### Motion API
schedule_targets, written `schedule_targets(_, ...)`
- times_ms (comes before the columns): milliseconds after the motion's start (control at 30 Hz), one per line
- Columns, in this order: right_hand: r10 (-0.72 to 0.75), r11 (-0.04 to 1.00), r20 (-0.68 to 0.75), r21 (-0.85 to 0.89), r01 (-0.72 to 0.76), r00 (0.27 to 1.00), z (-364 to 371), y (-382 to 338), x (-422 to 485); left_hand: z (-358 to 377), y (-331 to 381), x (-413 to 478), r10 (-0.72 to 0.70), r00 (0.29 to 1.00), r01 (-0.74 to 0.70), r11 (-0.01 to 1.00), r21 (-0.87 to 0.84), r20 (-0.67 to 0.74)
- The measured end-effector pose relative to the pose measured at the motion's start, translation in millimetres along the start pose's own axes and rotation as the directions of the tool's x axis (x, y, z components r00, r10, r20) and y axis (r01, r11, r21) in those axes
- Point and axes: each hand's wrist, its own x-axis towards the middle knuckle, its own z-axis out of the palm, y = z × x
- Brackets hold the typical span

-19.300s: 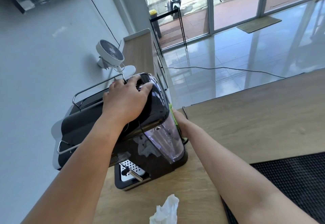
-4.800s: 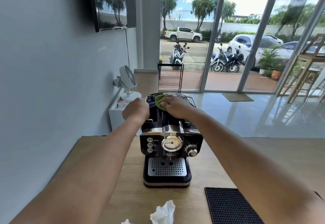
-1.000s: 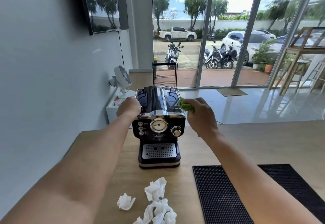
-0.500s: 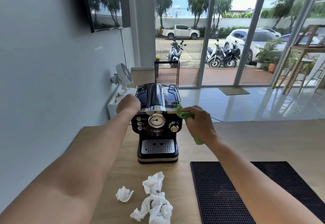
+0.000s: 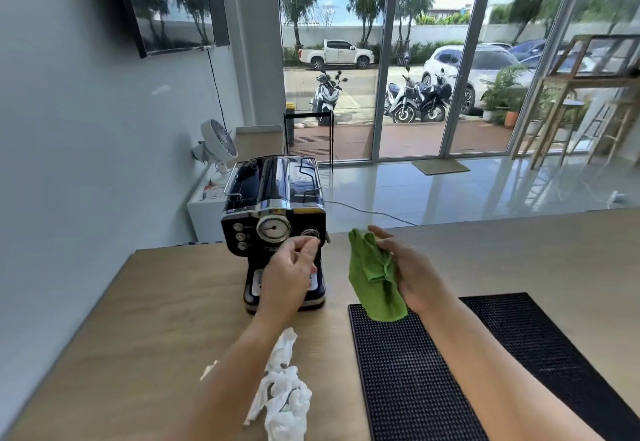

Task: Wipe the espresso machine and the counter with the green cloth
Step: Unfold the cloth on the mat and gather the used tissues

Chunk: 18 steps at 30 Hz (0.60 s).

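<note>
My right hand [image 5: 412,270] was raised above the counter [image 5: 156,319], to the right of the espresso machine [image 5: 273,222] and clear of it. It held the green cloth [image 5: 375,281] against its palm. The cloth was bunched into a fold at mid-palm where I gripped it, and my fingers reached up behind its top edge. The cloth's loose lower end hung down over the far edge of the nearer black mat [image 5: 408,371]. The thumb was hidden by the cloth, so I could not tell how it lay.

My left hand [image 5: 291,274] hung in front of the machine, palm turned toward me. Its fingers were loosely curled with nothing in them. Their tips sat just below the knob at the right of the front panel, and I could not tell whether they touched it. The hand covered part of the drip grille.

The machine stood upright near the far edge of the counter, its gauge and buttons facing me. A heap of crumpled white tissue [image 5: 284,395] lay on the wood close to me, between my forearms. A second black mat [image 5: 540,343] lay to the right of the first. A small white fan [image 5: 218,144] sat on a low cabinet by the wall behind the machine.
</note>
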Motion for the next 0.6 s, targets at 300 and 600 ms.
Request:
schedule_targets(300,0.05,0.998,0.065,-0.046,-0.047,0.997,-44,5,-35,84,-6,-27,-0.284,0.841,0.444,0.848,-0.288,0.461)
schedule_targets(600,0.062,0.948,-0.011,-0.311,-0.062,0.998,-91,-8,-59,119,-7,-41,-0.388,0.82,0.468,0.877,-0.104,0.422)
